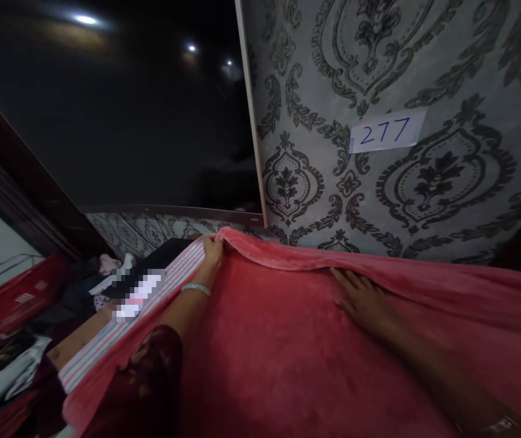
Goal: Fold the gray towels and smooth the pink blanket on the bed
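A red plush blanket is spread across the surface in front of me, with its far edge lying in a fold along the wall. My left hand pinches the blanket at its far left corner. A striped cloth shows beneath the left edge, beside that wrist. Further right, my right hand rests on the blanket with its fingers apart, and the fingertips touch the folded far edge.
A large dark television hangs above the blanket's far left. Patterned wallpaper with a paper label reading 277 covers the wall. On the left are a cardboard piece, a red bag and piled clutter.
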`<state>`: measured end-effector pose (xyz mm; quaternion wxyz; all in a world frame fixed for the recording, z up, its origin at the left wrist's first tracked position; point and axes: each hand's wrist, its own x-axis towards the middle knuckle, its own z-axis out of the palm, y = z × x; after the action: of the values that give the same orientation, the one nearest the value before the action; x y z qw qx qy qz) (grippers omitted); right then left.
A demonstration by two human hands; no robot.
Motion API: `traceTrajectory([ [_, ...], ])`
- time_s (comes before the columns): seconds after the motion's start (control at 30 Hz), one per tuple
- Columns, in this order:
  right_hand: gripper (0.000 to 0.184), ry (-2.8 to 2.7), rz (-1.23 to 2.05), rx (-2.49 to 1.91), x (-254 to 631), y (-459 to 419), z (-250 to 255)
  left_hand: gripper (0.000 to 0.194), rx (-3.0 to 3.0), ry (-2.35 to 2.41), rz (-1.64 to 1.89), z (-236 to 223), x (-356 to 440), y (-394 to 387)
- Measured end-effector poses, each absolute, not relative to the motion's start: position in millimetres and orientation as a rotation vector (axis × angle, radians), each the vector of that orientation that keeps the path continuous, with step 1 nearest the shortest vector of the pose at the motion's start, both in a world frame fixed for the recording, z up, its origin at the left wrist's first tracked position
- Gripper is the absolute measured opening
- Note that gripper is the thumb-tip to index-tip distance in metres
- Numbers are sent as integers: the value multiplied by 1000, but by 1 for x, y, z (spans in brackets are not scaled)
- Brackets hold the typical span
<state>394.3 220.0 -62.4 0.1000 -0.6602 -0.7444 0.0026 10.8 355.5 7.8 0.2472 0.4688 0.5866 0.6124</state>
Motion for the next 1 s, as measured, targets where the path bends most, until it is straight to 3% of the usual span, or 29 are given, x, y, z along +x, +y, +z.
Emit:
traceTrajectory([
  [0.13, 61, -2182, 66, -2010, 400, 222, -65, 42, 1500, 1855, 1551, -12, 3, 363],
  [0.3, 61, -2173, 102, -2030, 405, 224, -76, 44, 1649, 2054, 1300, -29, -8, 359],
  [0.5, 59, -2160, 47, -1990, 423, 260, -72, 58, 1968, 2453, 635, -26, -6, 357],
  [0.63, 63, -2068, 33, -1870, 430, 301, -56, 70, 1940, 2560, 546, -19, -2, 366],
  [0.7, 60, -2008, -45, -1942, 424, 309, -58, 66, 2002, 2535, 560, -16, 0, 378],
  [0.87, 53, -1980, -223, -2023, 409, 305, -81, 35, 2078, 2389, 524, -14, -2, 418],
  [1.0, 53, -1932, -284, -1900, 416, 306, -87, 43, 1904, 2518, 596, -21, -8, 446],
])
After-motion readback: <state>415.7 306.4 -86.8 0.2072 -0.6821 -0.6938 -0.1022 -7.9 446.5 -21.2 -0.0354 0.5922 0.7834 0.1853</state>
